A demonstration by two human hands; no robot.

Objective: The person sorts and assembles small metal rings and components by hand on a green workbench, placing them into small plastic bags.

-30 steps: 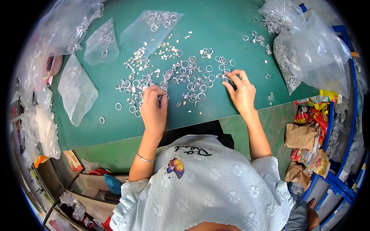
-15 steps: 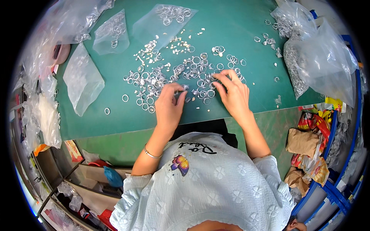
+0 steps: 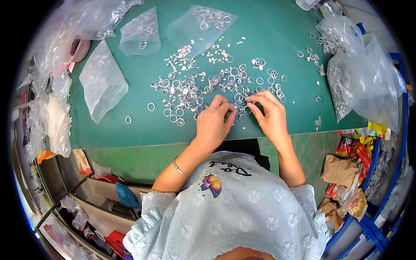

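Observation:
Many silver-coloured rings (image 3: 190,93) lie in a loose pile on the green table (image 3: 143,130). My left hand (image 3: 215,119) is at the pile's near edge, thumb and fingers drawn together; whatever they hold is hidden. Just to its right, my right hand (image 3: 272,115) pinches a small ring at the pile with thumb and forefinger, its other fingers curled. Small pale chips (image 3: 219,54) are scattered beyond the pile. Two single rings, one a plain silver ring (image 3: 151,106), lie apart at the left.
Clear bags of rings (image 3: 214,19) lie at the back, and a flat plastic bag (image 3: 103,82) at the left. Bulky plastic bags (image 3: 372,82) stand at the right edge. Below are blue shelving (image 3: 375,173) with packets and a left-hand shelf (image 3: 104,195).
The view has shifted slightly, so the table's things sit further right. My left hand has moved right, closer to my right hand. The right thumb and forefinger have come together.

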